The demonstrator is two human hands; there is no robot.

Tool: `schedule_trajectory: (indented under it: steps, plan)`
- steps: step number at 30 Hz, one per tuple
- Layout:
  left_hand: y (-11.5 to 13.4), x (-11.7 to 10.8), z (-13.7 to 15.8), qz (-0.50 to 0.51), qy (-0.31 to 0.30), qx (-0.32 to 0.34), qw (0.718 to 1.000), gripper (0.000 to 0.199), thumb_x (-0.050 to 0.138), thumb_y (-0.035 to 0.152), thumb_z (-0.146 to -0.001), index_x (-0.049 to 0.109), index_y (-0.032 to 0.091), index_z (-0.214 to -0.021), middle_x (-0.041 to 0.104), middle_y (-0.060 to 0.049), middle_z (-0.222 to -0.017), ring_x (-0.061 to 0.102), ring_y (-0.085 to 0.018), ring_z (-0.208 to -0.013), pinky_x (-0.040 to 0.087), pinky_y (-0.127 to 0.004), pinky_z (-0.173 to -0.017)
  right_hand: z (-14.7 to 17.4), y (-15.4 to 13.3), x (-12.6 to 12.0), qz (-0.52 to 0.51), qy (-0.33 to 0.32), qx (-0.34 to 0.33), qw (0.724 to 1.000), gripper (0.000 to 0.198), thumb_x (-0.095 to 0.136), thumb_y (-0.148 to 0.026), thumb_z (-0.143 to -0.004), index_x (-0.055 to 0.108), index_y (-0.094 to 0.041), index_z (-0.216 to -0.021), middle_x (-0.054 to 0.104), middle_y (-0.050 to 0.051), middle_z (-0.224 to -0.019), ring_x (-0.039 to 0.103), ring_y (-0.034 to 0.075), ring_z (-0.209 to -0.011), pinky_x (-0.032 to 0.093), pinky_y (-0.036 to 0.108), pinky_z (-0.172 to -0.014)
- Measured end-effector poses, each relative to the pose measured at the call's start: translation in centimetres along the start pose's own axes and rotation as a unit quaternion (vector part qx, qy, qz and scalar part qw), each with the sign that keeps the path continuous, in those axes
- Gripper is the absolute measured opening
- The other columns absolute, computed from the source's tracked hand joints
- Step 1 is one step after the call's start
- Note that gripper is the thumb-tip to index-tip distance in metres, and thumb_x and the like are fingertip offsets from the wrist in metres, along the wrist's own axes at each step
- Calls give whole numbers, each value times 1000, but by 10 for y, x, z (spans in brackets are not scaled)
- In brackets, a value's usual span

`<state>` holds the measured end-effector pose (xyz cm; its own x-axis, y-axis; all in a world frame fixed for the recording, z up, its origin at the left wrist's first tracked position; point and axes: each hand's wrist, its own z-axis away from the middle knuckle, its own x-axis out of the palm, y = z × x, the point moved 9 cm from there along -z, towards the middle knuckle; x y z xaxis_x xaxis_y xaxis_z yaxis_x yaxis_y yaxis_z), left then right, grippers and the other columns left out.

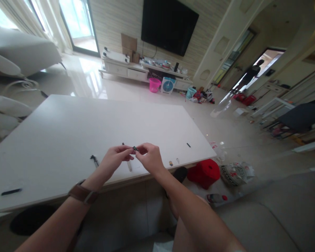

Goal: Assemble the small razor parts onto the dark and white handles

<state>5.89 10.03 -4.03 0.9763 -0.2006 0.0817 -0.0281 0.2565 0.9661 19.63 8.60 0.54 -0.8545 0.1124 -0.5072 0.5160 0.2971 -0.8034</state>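
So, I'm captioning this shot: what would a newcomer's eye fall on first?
Probably the left hand and right hand, meeting over the near part of the white table, holding a small dark piece. Beyond the table, the black television on the wall and the bright pink basket below it stand out. A red stool-like object sits by the table's near right corner.
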Motion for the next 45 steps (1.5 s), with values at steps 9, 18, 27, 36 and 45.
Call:
schedule_trajectory:
  steps: [9, 18, 27, 36, 45]
  plan:
    - [10, -4, -8, -186, 6, 74, 980, 29, 65, 42, -72, 73, 17, -85, 74, -6, -80, 69, -22, -69, 49, -31, -67, -7, 27, -28, 30, 53, 26, 998, 8, 69, -19, -76, 76, -18, -81, 76, 3, -77, 70, 16, -67, 56, 27, -70]
    - [29, -6, 0, -325, 19, 101, 940, 24, 55, 34, -80, 72, 19, -88, 73, -4, -80, 68, -22, -74, 45, -31, -69, -29, 43, -152, 61, 229, 42, 971, 27, 68, -34, -80, 74, -13, -95, 77, 8, -86, 71, 19, -75, 57, 30, -73]
    - [32, -4, 7, -361, 19, 121, 925, 23, 52, 31, -83, 72, 21, -88, 74, -4, -87, 66, -21, -78, 43, -30, -69, -11, 197, -213, 372, 62, 202, 904, 16, 65, -19, -76, 77, -14, -84, 77, 12, -87, 71, 23, -85, 50, 30, -81]
    - [21, -2, 0, -399, 9, 133, 907, 22, 50, 32, -85, 70, 22, -88, 73, -3, -85, 65, -21, -76, 43, -31, -70, 23, 292, -222, 450, 35, 261, 854, 22, 62, -22, -80, 78, -18, -93, 77, 11, -92, 70, 21, -88, 47, 25, -75]
    - [22, 6, 8, -421, 23, 154, 894, 18, 52, 22, -85, 70, 20, -87, 74, -5, -90, 65, -19, -78, 47, -30, -74, 7, 306, -226, 465, 44, 222, 856, 38, 59, -37, -80, 78, -12, -103, 72, 20, -107, 64, 29, -96, 45, 34, -80]
